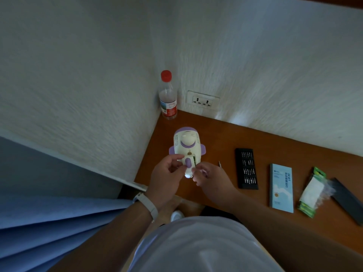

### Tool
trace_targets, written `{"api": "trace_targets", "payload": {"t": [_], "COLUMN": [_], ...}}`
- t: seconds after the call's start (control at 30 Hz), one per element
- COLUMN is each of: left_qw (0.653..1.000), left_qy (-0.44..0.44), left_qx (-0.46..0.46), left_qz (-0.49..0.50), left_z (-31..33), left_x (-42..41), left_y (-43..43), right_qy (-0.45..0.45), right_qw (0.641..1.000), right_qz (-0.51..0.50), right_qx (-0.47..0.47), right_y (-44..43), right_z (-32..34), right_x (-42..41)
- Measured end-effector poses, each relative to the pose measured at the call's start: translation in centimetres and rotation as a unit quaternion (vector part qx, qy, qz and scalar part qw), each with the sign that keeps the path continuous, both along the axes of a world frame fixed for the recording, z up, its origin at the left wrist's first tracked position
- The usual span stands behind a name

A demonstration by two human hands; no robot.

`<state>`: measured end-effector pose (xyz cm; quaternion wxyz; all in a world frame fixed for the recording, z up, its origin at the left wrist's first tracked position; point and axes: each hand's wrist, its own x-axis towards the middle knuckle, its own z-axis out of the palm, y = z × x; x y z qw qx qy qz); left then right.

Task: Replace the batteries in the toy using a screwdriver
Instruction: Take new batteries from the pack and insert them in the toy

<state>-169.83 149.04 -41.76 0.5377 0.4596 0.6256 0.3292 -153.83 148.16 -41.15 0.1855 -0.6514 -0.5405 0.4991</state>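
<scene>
Probably light, stiff and slick, the toy [186, 144] at frame centre suits my left hand [167, 173] and right hand [211, 178] pinching its narrow tail.

**Desk corner of a lived-in room, home or hotel**

A brown wooden desk [216, 138] fits a corner of white textured walls [78, 75]. A double wall socket [202, 100] sits just above the desk's back edge. A water bottle [168, 96] stands in its far corner, and blue fabric [49, 222] hangs in folds to its left.
</scene>
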Motion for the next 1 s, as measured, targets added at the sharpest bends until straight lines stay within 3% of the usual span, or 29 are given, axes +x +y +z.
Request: {"api": "trace_targets", "payload": {"t": [0.33,1.0], "left_qw": [0.999,0.999], "left_qy": [0.037,0.038], "left_qx": [0.009,0.01], "left_qz": [0.023,0.004], "left_z": [-0.7,-1.1], "left_x": [0.6,0.1], "left_y": [0.1,-0.7], "right_qy": [-0.042,-0.038], "right_qw": [0.999,0.999], "right_qz": [0.013,-0.008], "right_qx": [0.005,0.026], "right_y": [0.5,0.2], "right_z": [0.3,-0.6], "right_x": [-0.1,0.2]}}
